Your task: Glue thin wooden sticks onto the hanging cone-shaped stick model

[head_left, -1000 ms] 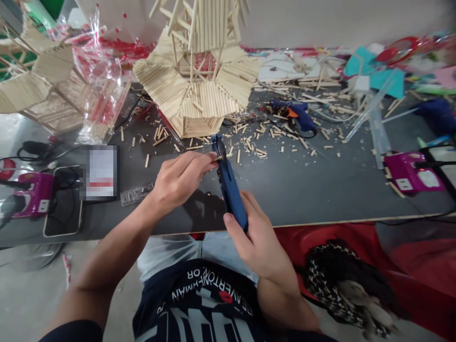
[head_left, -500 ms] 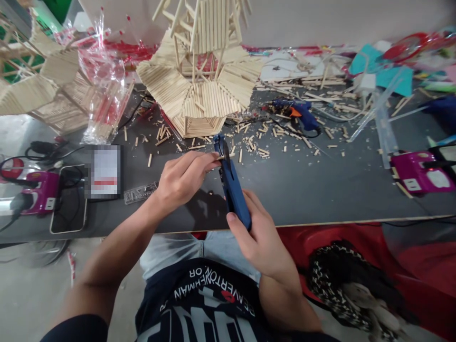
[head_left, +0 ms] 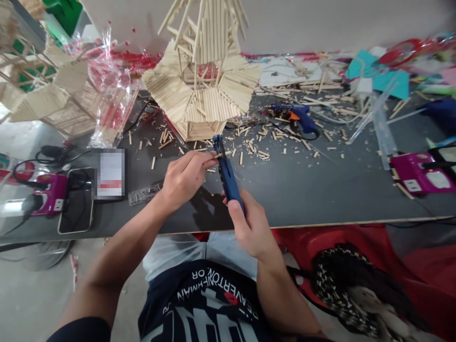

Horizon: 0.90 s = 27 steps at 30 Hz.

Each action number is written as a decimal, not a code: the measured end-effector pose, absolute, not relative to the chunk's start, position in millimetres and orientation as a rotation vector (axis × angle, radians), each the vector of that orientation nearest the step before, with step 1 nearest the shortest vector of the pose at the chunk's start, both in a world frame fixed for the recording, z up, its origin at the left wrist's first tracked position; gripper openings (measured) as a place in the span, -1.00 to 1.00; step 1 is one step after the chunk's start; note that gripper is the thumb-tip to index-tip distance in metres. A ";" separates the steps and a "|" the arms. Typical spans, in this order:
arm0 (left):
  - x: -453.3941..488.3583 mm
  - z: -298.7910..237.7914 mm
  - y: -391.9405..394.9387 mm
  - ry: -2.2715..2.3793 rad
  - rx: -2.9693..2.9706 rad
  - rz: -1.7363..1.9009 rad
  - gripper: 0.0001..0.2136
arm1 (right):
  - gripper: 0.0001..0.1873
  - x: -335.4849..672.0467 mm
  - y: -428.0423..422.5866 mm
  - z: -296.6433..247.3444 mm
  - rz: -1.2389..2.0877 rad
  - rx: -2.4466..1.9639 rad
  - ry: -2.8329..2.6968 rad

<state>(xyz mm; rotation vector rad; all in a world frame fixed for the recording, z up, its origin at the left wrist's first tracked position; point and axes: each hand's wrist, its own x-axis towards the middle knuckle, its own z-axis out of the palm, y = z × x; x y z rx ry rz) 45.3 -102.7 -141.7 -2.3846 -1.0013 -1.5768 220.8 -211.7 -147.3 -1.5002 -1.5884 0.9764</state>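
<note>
My left hand (head_left: 183,179) is closed in a pinch on a thin wooden stick (head_left: 217,156), most of it hidden by the fingers. The stick's end lies at the jaws of a blue-handled cutter (head_left: 231,183), which points away from me. My right hand (head_left: 252,225) is wrapped around the cutter's handles, thumb on top. Just beyond the jaws stands a model built of wooden sticks (head_left: 210,105), with a wide petal-like base and a tower above. Short cut stick pieces (head_left: 262,155) are scattered around its foot.
A blue glue gun (head_left: 302,118) lies right of the model. Two purple power sockets (head_left: 420,173) sit at the table's sides. On the left are a phone (head_left: 75,204), a clear ruler (head_left: 144,194), bagged sticks (head_left: 116,111) and a second stick model (head_left: 46,99).
My right hand and the cutter have shifted slightly left. My left hand keeps its pinch on the stick at the jaws. The whole view has moved a little.
</note>
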 end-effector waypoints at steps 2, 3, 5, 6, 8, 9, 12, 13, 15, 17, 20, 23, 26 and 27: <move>45.8 -141.7 -102.1 -1.016 -2.392 -1.581 -0.92 | -0.61 220.1 -209.3 -147.6 0.954 -1.514 -1.605; 45.8 -141.9 -101.6 -1.023 -2.393 -1.585 -0.93 | -0.61 219.9 -208.1 -147.8 0.943 -1.519 -1.614; 45.4 -142.9 -100.4 -1.030 -2.395 -1.593 -0.95 | -0.61 219.7 -205.5 -148.7 0.924 -1.530 -1.627; 45.0 -143.4 -99.8 -1.032 -2.398 -1.601 -0.95 | -0.60 219.7 -204.3 -149.4 0.919 -1.532 -1.635; 44.0 -144.5 -98.8 -1.035 -2.412 -1.619 -0.95 | -0.58 219.8 -202.3 -151.0 0.917 -1.528 -1.654; 43.7 -145.0 -98.4 -1.038 -2.420 -1.625 -0.95 | -0.58 219.8 -201.5 -152.0 0.914 -1.524 -1.661; 43.5 -146.0 -97.7 -1.040 -2.416 -1.648 -0.93 | -0.55 219.1 -199.4 -154.6 0.885 -1.521 -1.680; 43.5 -146.4 -97.4 -1.047 -2.413 -1.650 -0.93 | -0.53 218.6 -198.6 -155.2 0.875 -1.527 -1.685; 43.1 -147.3 -96.2 -1.074 -2.416 -1.647 -0.92 | -0.50 217.6 -196.8 -155.9 0.865 -1.550 -1.696; 42.1 -148.3 -94.7 -1.103 -2.417 -1.634 -0.90 | -0.49 216.4 -194.5 -156.1 0.856 -1.582 -1.705; 40.0 -149.6 -93.0 -1.144 -2.421 -1.601 -0.87 | -0.47 215.0 -191.3 -155.3 0.809 -1.630 -1.732; 38.1 -151.2 -92.6 -1.189 -2.443 -1.587 -0.85 | -0.45 213.8 -189.6 -152.9 0.782 -1.663 -1.769; 36.2 -153.4 -92.4 -1.206 -2.472 -1.599 -0.87 | -0.44 211.7 -189.4 -150.2 0.770 -1.712 -1.804; 35.5 -154.1 -92.3 -1.209 -2.479 -1.602 -0.88 | -0.45 210.8 -189.5 -149.7 0.751 -1.732 -1.820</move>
